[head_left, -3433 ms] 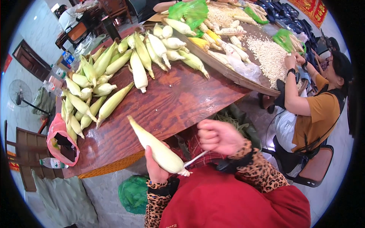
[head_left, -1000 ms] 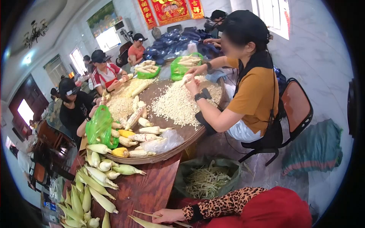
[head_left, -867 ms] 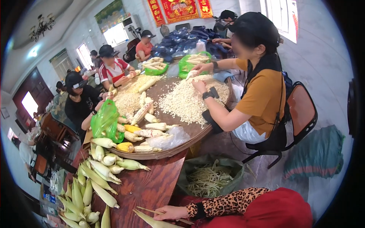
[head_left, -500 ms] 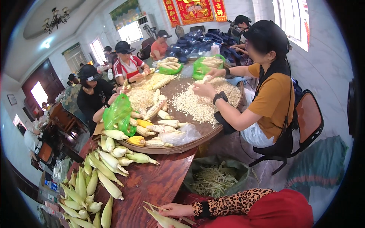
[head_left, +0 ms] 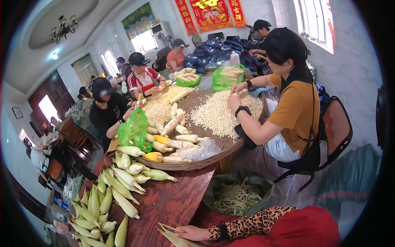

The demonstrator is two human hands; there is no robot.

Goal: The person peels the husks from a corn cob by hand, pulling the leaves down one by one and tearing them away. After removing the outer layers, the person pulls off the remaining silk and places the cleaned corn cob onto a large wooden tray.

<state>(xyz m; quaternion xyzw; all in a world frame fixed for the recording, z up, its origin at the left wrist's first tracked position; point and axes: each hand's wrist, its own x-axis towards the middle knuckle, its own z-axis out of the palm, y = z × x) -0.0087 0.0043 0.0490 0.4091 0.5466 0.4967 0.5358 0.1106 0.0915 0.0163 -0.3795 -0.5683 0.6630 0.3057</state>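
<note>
My right hand (head_left: pixel 194 233), in a leopard-print sleeve, comes in low from the right. Its fingers are closed on the pale green husk of an ear of corn (head_left: pixel 175 238), with thin husk strips sticking out past the fingertips. Of my left hand, only a sliver seems to show at the bottom edge beneath the ear, its fingers mostly cut off. To the left, a heap of unpeeled corn ears (head_left: pixel 117 185) lies on the reddish-brown wooden table (head_left: pixel 164 201). An open green sack (head_left: pixel 263 197) with husk strips (head_left: pixel 236 197) inside stands beyond my right hand.
A big round tray (head_left: pixel 205 162) carries peeled cobs (head_left: pixel 177 144), loose kernels (head_left: pixel 226 111), and a green plastic bag (head_left: pixel 133 127). A person in a mustard shirt (head_left: pixel 298 107) sits at its right; several others sit around it. Plastic bottles (head_left: pixel 61 203) stand at far left.
The whole view has shifted slightly, moving the scene right and down. My right hand stays on the husk, a little lower in the picture. The mustard-shirted person's hands have come together.
</note>
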